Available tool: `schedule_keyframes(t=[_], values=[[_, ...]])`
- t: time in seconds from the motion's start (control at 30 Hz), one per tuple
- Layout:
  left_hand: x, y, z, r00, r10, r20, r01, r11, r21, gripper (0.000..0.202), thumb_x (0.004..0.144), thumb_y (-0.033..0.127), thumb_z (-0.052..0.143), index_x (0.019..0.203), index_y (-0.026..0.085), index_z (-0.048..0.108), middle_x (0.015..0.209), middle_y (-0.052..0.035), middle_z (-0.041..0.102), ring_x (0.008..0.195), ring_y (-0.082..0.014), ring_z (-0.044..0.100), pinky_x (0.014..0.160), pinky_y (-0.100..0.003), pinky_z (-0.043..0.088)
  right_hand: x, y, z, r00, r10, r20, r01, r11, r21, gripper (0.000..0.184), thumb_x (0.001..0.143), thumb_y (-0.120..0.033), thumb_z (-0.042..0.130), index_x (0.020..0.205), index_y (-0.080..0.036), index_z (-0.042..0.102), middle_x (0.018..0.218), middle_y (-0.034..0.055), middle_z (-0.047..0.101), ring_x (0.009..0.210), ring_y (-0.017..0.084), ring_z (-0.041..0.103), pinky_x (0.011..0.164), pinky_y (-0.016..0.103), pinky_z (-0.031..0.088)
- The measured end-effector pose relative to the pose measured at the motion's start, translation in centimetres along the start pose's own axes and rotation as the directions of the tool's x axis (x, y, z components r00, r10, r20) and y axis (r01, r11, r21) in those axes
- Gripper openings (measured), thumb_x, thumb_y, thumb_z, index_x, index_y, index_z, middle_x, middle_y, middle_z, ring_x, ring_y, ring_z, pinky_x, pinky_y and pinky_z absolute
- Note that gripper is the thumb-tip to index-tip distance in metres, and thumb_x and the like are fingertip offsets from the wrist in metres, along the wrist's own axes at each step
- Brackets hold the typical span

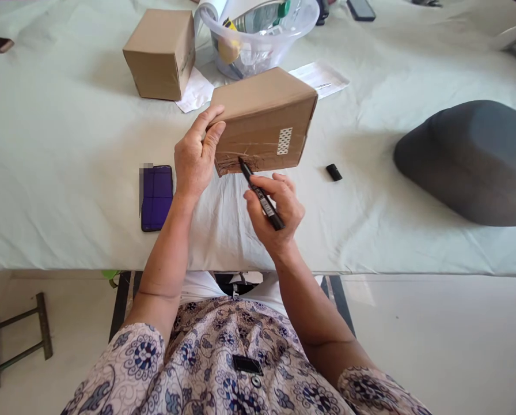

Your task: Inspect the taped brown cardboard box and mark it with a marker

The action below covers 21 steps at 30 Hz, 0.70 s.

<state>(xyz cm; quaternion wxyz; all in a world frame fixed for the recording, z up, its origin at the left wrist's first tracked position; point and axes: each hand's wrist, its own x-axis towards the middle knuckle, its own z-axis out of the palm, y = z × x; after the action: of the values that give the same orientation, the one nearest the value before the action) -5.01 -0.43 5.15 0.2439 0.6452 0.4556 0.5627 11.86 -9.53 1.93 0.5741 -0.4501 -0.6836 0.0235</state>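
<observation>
My left hand point(197, 151) grips the left end of a brown cardboard box point(262, 104), thumb on the near side and fingers over the top edge. The box is tilted so that its near side faces me. That side bears a white patterned patch and dark scribbled marks low on the left. In my right hand point(277, 207) is a black marker pen point(262, 196), its tip at the marks on the box. The pen's black cap point(334, 172) lies loose on the cloth to the right.
On the cloth-covered table point(68, 127) a second cardboard box point(159, 55) stands at the back left, beside a clear plastic basin point(279, 43) with a bottle in it. A phone point(156, 199) lies left of my hand. A large dark rounded object point(465, 164) sits at the right.
</observation>
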Motion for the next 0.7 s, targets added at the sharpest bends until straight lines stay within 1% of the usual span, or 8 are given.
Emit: schedule_keyframes(t=[0.13, 0.2, 0.3, 0.43, 0.5, 0.57, 0.63, 0.7], values=[[-0.2, -0.1, 0.0, 0.999, -0.017, -0.039, 0.015, 0.999, -0.035, 0.048, 0.094, 0.063, 0.055, 0.122, 0.027, 0.068, 0.13, -0.0045, 0.072, 0.136, -0.0262, 0.059, 0.121, -0.04, 0.04, -0.6, 0.4, -0.5, 0.985, 0.121, -0.125, -0.129, 0.99, -0.051, 0.01, 0.096, -0.032, 0.059, 0.095, -0.027, 0.067, 0.082, -0.0004, 0.074, 0.072, 0.018, 0.069, 0.086, 0.043, 0.057], [-0.2, 0.1, 0.0, 0.999, -0.017, -0.039, 0.016, 1.0, -0.022, 0.05, 0.094, 0.065, 0.054, 0.122, 0.026, 0.068, 0.131, -0.0055, 0.072, 0.134, -0.0255, 0.06, 0.12, -0.038, 0.04, -0.8, 0.6, -0.4, 0.983, 0.13, -0.129, -0.139, 0.988, -0.063, 0.013, 0.096, -0.03, 0.058, 0.087, -0.024, 0.065, 0.078, -0.0009, 0.072, 0.07, 0.017, 0.067, 0.082, 0.04, 0.055], [-0.2, 0.3, -0.1, 0.999, -0.004, -0.034, 0.004, 1.0, 0.013, 0.056, 0.093, 0.068, 0.051, 0.123, 0.025, 0.069, 0.132, -0.0072, 0.072, 0.132, -0.0251, 0.062, 0.119, -0.037, 0.042, -0.9, 0.5, 0.5, 0.994, 0.112, -0.005, -0.112, 0.994, 0.017, 0.015, 0.097, -0.027, 0.059, 0.084, -0.023, 0.066, 0.078, -0.001, 0.072, 0.072, 0.016, 0.067, 0.083, 0.038, 0.053], [-0.5, 0.4, -0.2, 1.0, 0.024, -0.007, -0.024, 0.998, 0.051, 0.062, 0.094, 0.07, 0.048, 0.125, 0.021, 0.069, 0.131, -0.0101, 0.073, 0.129, -0.0251, 0.064, 0.116, -0.037, 0.045, -0.9, -0.1, 1.8, 0.977, 0.065, 0.203, -0.128, 0.941, 0.314, 0.01, 0.095, -0.034, 0.064, 0.096, -0.025, 0.069, 0.08, 0.0006, 0.074, 0.077, 0.018, 0.071, 0.081, 0.037, 0.055], [-0.7, 0.2, -0.2, 0.999, 0.042, 0.025, -0.043, 0.998, 0.05, 0.06, 0.096, 0.068, 0.047, 0.127, 0.021, 0.068, 0.131, -0.0101, 0.072, 0.128, -0.0248, 0.065, 0.115, -0.039, 0.046, -0.7, -0.1, 1.7, 0.991, 0.081, 0.102, -0.117, 0.896, 0.429, 0.014, 0.097, -0.039, 0.061, 0.098, -0.027, 0.068, 0.071, -0.002, 0.069, 0.069, 0.018, 0.069, 0.074, 0.037, 0.057], [-0.9, -0.1, 0.0, 0.996, 0.064, 0.055, -0.067, 0.996, 0.054, 0.056, 0.098, 0.063, 0.047, 0.129, 0.022, 0.068, 0.132, -0.0091, 0.072, 0.128, -0.0237, 0.065, 0.114, -0.038, 0.047, 0.2, 0.5, 0.9, 0.981, 0.124, -0.149, -0.035, 0.868, 0.495, 0.017, 0.099, -0.042, 0.054, 0.099, -0.029, 0.064, 0.061, -0.0061, 0.059, 0.055, 0.016, 0.063, 0.065, 0.035, 0.056], [-1.2, -0.6, 0.4, 0.993, 0.082, 0.08, -0.089, 0.993, 0.084, 0.051, 0.1, 0.06, 0.047, 0.128, 0.023, 0.068, 0.133, -0.0081, 0.072, 0.127, -0.0224, 0.066, 0.113, -0.036, 0.049, 1.7, 2.2, -0.2, 0.901, 0.137, -0.412, 0.081, 0.88, 0.469, 0.017, 0.1, -0.04, 0.048, 0.1, -0.031, 0.062, 0.059, -0.0079, 0.05, 0.048, 0.014, 0.058, 0.056, 0.032, 0.052], [-1.3, -1.2, 0.9, 0.989, 0.099, 0.109, -0.113, 0.984, 0.136, 0.047, 0.101, 0.056, 0.048, 0.128, 0.023, 0.069, 0.132, -0.0085, 0.072, 0.125, -0.022, 0.067, 0.111, -0.035, 0.05, 3.5, 5.0, -1.4, 0.838, 0.117, -0.533, 0.07, 0.946, 0.317, 0.016, 0.101, -0.039, 0.045, 0.103, -0.032, 0.06, 0.065, -0.0068, 0.052, 0.055, 0.014, 0.061, 0.066, 0.036, 0.056]])
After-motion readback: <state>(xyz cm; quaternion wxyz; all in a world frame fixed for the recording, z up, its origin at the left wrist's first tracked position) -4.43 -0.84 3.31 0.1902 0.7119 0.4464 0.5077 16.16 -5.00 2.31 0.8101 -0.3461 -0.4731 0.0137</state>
